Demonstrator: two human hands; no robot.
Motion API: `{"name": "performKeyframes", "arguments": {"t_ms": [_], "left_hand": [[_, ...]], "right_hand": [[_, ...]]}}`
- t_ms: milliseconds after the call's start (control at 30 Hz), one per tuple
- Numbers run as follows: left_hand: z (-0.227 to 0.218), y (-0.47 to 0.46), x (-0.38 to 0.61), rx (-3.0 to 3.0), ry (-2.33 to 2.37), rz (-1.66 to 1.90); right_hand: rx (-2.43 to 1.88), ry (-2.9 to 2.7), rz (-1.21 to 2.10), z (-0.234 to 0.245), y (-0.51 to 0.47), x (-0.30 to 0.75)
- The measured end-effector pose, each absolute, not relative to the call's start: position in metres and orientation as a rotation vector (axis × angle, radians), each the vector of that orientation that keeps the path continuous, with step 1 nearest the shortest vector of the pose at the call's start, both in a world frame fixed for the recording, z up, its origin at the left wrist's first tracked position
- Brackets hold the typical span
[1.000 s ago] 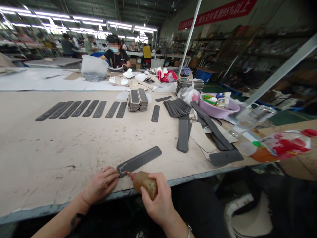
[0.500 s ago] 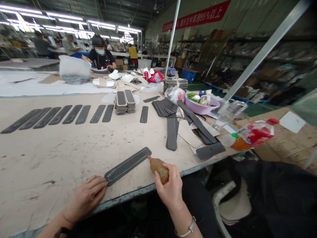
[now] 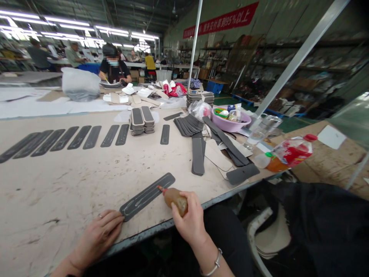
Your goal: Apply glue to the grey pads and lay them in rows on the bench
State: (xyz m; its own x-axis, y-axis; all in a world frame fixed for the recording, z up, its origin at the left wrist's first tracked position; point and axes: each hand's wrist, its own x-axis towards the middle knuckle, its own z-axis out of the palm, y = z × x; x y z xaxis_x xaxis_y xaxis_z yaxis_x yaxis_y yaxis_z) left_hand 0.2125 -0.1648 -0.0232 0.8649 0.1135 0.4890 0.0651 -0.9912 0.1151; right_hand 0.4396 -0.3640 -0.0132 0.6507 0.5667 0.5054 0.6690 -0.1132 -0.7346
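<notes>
Clamping a brown, red-nozzled bottle (image 3: 174,200) in the right hand (image 3: 189,218), tip over a long, round-cornered dark-grey strip (image 3: 144,199) on the beige surface (image 3: 72,184); touching its left end with the left hand (image 3: 100,232); cannot tell if pinching.

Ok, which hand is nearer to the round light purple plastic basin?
Right. The right hand, holding the brown, red-tipped squeeze bottle, is left of the basin and closer to the camera; the left hand, at the left end of the long dark grey strip, is farther left.
</notes>
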Motion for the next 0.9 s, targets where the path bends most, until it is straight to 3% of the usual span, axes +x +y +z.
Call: {"name": "performKeyframes", "arguments": {"t_ms": [300,600,800,900], "left_hand": [[-0.017,-0.160,0.216,2.998,0.030,0.859],[-0.023,-0.161,0.212,2.984,0.071,0.802],[-0.026,-0.163,0.213,2.905,0.183,0.750],[-0.025,-0.174,0.211,2.850,0.303,0.666]], "right_hand": [[-1.840,-0.773,-0.276,-0.021,-0.367,0.471],[-1.790,-0.788,-0.149,-0.020,-0.364,0.463],[-1.888,-0.692,-0.234,-0.028,-0.373,0.469],[-1.863,-0.681,-0.095,-0.036,-0.381,0.462]]}}
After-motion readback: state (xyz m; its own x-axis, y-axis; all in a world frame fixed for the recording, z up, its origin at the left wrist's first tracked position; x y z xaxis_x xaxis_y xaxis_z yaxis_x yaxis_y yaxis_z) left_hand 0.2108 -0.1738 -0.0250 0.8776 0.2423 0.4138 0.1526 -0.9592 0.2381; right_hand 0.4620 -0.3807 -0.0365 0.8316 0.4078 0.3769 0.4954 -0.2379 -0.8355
